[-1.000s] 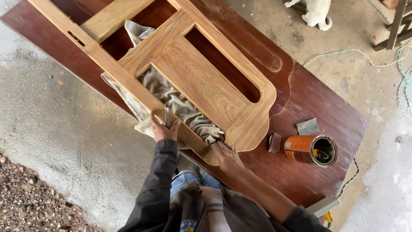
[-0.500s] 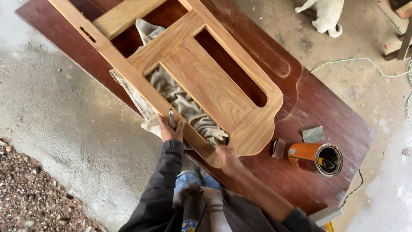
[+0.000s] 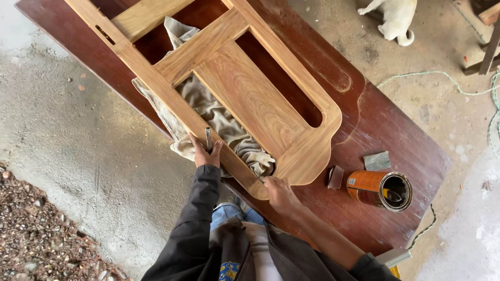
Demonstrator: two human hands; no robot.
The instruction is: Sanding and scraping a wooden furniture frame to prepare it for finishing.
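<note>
Pressing left hand point(image 3: 204, 152), fingers clamped on a metal scraper point(image 3: 208, 139), against wooden frame point(image 3: 245, 88); right hand point(image 3: 278, 191) sliding back off rag point(image 3: 219, 117), its fingers' state unclear.

A light oak frame point(image 3: 250, 99) lies flat and slanted across a dark red-brown board point(image 3: 385, 135), its rounded end nearest the person. It has long side rails, a cross rail and a solid centre panel (the grain runs lengthwise), with open slots either side. A crumpled grey-beige rag point(image 3: 219, 119) is bunched beneath it, showing through the left slot.
</note>
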